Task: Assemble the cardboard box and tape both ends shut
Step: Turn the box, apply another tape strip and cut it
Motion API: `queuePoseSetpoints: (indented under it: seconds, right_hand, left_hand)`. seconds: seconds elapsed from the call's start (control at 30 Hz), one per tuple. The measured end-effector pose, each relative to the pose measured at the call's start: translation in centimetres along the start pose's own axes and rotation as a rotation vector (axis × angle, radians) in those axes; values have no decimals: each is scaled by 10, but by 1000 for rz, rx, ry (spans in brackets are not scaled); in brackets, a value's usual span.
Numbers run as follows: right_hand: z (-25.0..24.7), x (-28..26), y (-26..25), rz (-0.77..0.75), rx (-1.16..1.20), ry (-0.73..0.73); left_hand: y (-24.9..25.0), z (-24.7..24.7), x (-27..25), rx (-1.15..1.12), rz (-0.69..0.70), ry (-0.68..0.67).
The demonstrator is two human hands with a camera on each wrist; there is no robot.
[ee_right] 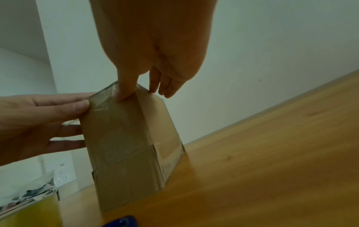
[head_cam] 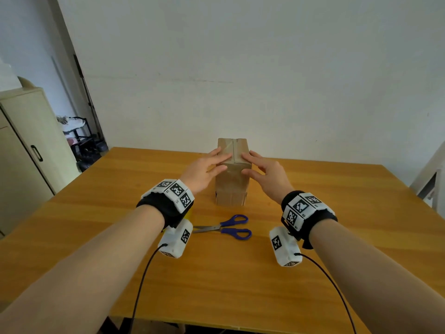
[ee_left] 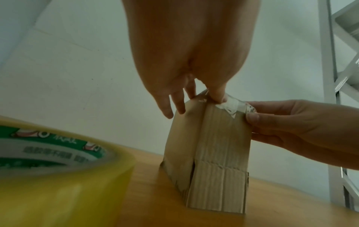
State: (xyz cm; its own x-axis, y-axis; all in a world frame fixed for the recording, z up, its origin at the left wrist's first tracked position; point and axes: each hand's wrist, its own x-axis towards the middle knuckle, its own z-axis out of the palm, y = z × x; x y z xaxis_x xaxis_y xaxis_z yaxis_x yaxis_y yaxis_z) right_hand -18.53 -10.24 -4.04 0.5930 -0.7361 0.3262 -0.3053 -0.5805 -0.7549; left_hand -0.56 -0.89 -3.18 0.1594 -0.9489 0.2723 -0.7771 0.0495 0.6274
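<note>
A brown cardboard box point(head_cam: 232, 182) stands on end in the middle of the table. Its top flaps are folded shut, with a seam down the middle. My left hand point(head_cam: 209, 166) and right hand point(head_cam: 262, 171) rest on the top from either side, fingers fairly straight on the flaps and thumbs on the near face. A strip of clear tape point(ee_left: 233, 106) folds over the top near edge. My left thumb point(ee_left: 217, 95) and right thumb point(ee_right: 124, 92) press on it. The bottom flaps point(ee_left: 219, 184) hang down onto the table.
Blue-handled scissors point(head_cam: 231, 227) lie on the wooden table point(head_cam: 337, 237) just in front of the box. A yellow tape roll point(ee_left: 48, 176) sits under my left wrist. A cabinet point(head_cam: 29, 153) stands to the left, and a white wall runs behind the table.
</note>
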Motion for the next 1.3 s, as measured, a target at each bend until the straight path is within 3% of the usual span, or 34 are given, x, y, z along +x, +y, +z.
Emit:
queuePoseSetpoints:
  seconds: [0.13,0.33,0.73,0.9,1.13,1.3]
  right_hand:
    - [2,-2,-6,58,22,-10]
    - [6,3,-13,72,44,103]
    - [-16,4,-10,67,200,-166]
    - [-9,0,-10,125,274,-134]
    - [-12,0,-5,183,342,-180]
    - [1,-1,-16,18,47,-93]
  left_hand:
    - [-1,-2,1,5,-19,-43]
    - [1,-7,2,-27,-6,-59]
    - [5,-40,7,20,-29,-313]
    - [9,-39,6,96,6,-213]
    - [10,-35,2,14,-4,-118]
    - [17,-24,-2,26,0,-109]
